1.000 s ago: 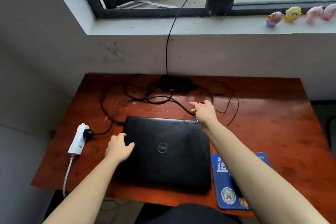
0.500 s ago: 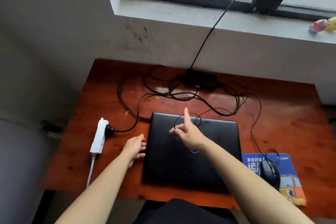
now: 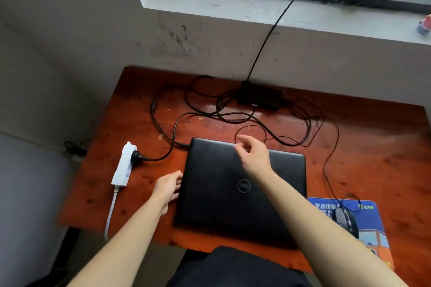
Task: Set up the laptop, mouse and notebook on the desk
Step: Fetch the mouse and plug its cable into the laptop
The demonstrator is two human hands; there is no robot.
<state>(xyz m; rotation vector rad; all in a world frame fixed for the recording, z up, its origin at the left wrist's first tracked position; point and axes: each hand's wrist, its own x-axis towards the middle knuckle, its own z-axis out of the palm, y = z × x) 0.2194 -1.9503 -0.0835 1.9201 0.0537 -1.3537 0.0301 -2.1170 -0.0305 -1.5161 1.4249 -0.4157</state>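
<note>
A closed black laptop (image 3: 221, 196) lies flat in the middle of the red-brown desk (image 3: 377, 147). My left hand (image 3: 168, 185) rests on the desk with its fingertips against the laptop's left edge. Over the laptop's back edge, my right hand (image 3: 253, 156) pinches a loop of the thin black mouse cable (image 3: 331, 161). The black mouse (image 3: 345, 219) sits on a blue mouse pad (image 3: 373, 223) at the front right, partly behind my right forearm. No notebook is in view.
A white power strip (image 3: 123, 165) with a black plug lies at the desk's left. A black power adapter (image 3: 258, 98) and tangled cables (image 3: 210, 114) fill the back of the desk, below the window sill. A small toy (image 3: 424, 24) stands on the sill.
My head has turned left and down, so the mouse has come into view. My right hand pulled a cable loop across the lid, then moved it back past the laptop's rear edge. My left hand slid off the lid to its left edge.
</note>
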